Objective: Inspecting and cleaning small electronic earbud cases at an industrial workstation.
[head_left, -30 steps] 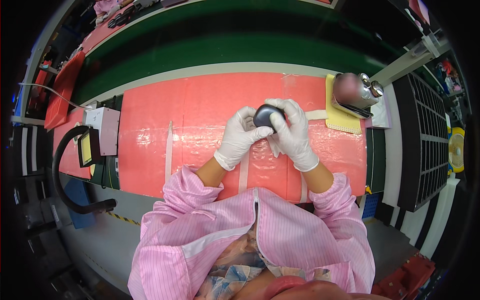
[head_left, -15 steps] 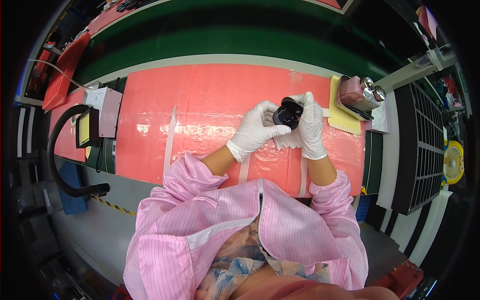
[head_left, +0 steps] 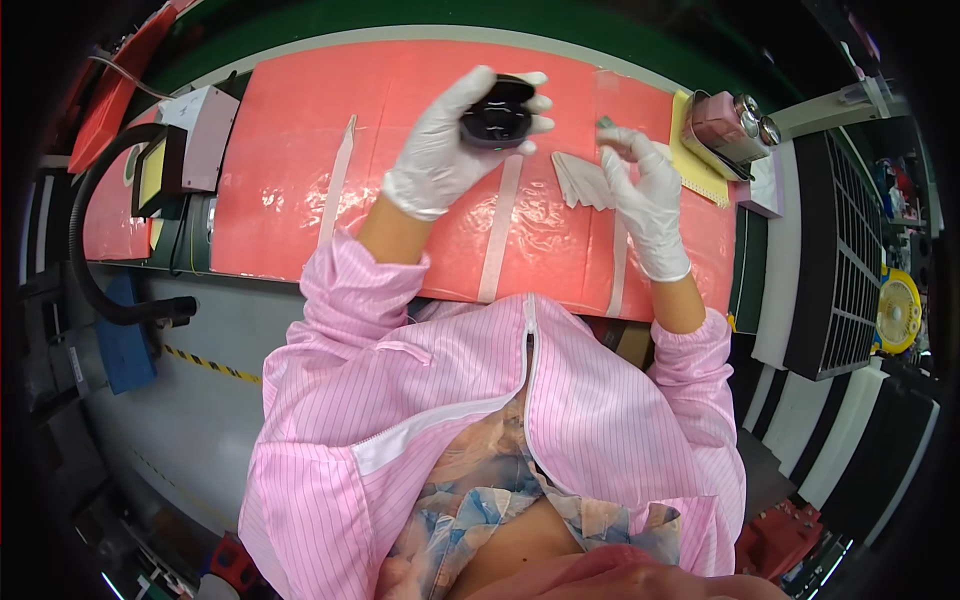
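Note:
My left hand (head_left: 440,150), in a white glove, is wrapped round a glossy black earbud charging case (head_left: 497,122). Its lid stands raised, and a tiny green light shows on its front edge. To the right, over the mat, my gloved right hand (head_left: 645,190) has its thumb and fingers pinched together. A small grey-green bit (head_left: 604,122) shows at those fingertips; its kind is too small to tell. Between the hands a folded white cloth (head_left: 583,182) lies on the pink mat (head_left: 285,190), partly behind the right hand.
At the right, a metal tray with dispenser bottles (head_left: 722,120) stands beside a yellow notepad (head_left: 702,185). A white box (head_left: 198,135) and a lamp with a black flexible neck (head_left: 85,245) are at the left. Further right are a black grille (head_left: 845,270) and a yellow fan (head_left: 898,310).
The left hand has carried the black case up and to the left. My right hand has let go of the case and moved to its right, uncovering the white cloth.

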`<state>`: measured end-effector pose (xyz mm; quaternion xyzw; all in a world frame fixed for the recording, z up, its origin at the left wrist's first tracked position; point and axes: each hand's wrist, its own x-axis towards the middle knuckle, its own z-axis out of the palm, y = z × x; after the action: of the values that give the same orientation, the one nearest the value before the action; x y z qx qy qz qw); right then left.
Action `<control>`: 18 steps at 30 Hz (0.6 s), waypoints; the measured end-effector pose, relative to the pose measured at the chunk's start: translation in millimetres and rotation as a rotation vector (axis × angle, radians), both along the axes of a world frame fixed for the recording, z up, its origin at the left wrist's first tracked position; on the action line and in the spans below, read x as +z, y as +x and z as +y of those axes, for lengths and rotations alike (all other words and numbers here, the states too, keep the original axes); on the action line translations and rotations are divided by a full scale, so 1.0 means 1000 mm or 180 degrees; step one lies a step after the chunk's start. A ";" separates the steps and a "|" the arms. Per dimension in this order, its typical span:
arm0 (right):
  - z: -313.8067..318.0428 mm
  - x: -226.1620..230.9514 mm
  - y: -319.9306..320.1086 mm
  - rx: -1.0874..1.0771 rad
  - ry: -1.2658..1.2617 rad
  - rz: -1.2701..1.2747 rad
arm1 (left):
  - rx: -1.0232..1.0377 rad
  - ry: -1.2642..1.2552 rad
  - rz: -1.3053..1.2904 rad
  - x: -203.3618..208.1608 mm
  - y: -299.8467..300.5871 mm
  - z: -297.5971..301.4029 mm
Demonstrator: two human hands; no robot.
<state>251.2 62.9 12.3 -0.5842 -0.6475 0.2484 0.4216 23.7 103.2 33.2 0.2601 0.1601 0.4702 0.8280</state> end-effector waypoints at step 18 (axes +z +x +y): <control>-0.038 -0.020 -0.035 0.0769 0.0762 -0.1787 | 0.4636 -0.1159 -0.0659 -0.201 -0.434 -0.182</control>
<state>216.4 25.1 -7.3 -0.4951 -0.8277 0.0481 0.2598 -410.7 -78.6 -167.6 -0.0977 0.2881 0.8864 0.3489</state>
